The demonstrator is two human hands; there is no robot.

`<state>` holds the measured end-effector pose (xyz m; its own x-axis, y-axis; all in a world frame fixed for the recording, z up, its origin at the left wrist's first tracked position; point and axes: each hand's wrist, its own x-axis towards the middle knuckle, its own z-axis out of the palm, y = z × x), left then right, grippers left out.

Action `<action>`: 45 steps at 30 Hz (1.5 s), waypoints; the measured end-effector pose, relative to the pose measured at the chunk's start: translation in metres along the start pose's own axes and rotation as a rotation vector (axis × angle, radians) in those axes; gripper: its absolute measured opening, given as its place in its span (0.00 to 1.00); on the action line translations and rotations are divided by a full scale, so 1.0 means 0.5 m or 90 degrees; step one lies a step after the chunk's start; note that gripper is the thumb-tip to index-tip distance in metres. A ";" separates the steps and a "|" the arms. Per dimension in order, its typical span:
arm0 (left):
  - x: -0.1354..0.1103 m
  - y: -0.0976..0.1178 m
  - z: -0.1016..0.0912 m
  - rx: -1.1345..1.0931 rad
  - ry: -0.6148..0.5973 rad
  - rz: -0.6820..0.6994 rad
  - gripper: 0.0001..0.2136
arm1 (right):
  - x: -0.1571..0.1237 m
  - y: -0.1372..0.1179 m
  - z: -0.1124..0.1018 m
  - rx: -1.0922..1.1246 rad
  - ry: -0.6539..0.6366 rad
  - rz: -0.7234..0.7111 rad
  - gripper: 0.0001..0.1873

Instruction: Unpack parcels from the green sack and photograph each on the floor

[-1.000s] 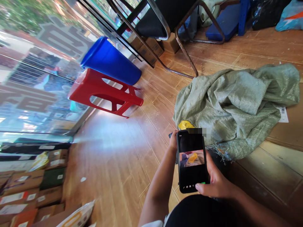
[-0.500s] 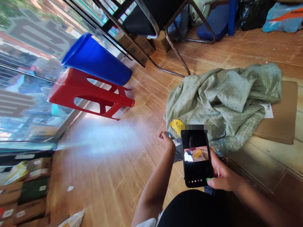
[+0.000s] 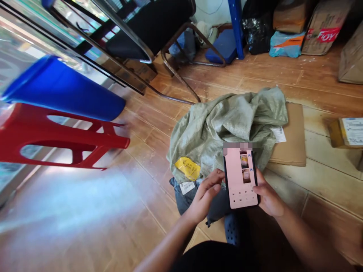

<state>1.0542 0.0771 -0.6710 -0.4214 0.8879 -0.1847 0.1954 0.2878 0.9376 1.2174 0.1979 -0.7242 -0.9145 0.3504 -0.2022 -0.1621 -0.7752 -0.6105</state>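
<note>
A smartphone with a lit chat-like screen is held upright in my right hand, the thumb lying over its lower right edge. My left hand is beside the phone's left edge, fingers loosely bent and thumb apart; nothing is held in it. Whether its fingertips touch the phone I cannot tell. Beyond the phone lies a crumpled grey-green woven sack with a yellow handwritten label. A dark plastic parcel with a white sticker shows at the sack's near side, partly behind my left hand.
Flattened cardboard lies under the sack's right side. On the left stand a red plastic stool and a blue bin. A black metal-framed chair is behind. Boxes and bags, including a taped carton, line the back right.
My left hand has come up and right to the phone's edge. The screen went from a dark photo view to a pale page with small pictures. The view has swung right.
</note>
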 end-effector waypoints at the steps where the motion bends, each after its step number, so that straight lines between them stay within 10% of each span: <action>1: 0.008 0.010 0.009 0.010 -0.031 -0.007 0.17 | 0.000 -0.007 -0.006 0.003 0.015 -0.009 0.28; 19: 0.053 0.016 0.082 -0.071 -0.095 -0.035 0.11 | -0.029 -0.016 -0.069 0.019 0.018 -0.061 0.39; 29: 0.053 -0.044 0.102 -0.211 0.148 -0.183 0.21 | -0.048 -0.026 -0.064 -0.032 -0.090 -0.052 0.52; 45: 0.042 -0.064 0.110 -0.276 0.209 -0.238 0.16 | -0.085 -0.058 -0.015 -0.078 -0.100 -0.053 0.52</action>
<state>1.0880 0.1061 -0.7214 -0.6530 0.5809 -0.4859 -0.3621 0.3241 0.8740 1.2638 0.2096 -0.7035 -0.9478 0.3174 -0.0316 -0.2020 -0.6737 -0.7108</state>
